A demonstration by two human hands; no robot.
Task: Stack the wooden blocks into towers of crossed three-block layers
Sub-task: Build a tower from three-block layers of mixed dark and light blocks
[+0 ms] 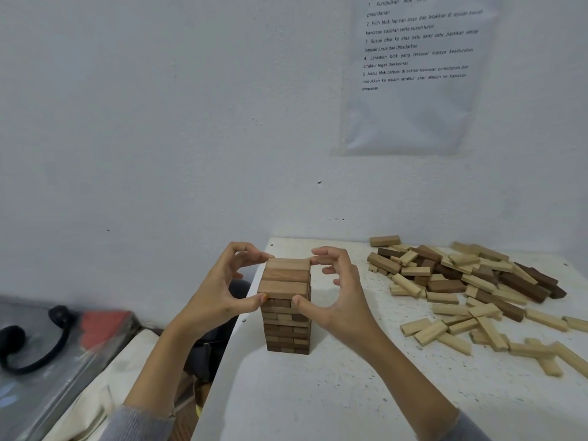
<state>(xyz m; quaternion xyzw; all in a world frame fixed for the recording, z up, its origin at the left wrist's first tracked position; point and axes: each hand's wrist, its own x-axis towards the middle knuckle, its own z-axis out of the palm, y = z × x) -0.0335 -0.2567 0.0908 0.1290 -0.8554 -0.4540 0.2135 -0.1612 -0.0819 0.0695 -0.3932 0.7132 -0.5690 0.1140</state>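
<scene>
Left grip [219, 283] and right grip [342, 294] are both pinching the tower [286, 326] top — blocks [445, 286] are lying on the surface [318, 396].

Single head camera, facing forward-down, close above table [318, 393], wall [159, 122] beyond

— What hangs on the wall [159, 122]?
— A printed sheet [413, 74], above the desk's [318, 393] far edge.
— And off its left edge?
— A black cord [59, 313] beside something red [101, 326], on a grey surface [19, 409].
</scene>
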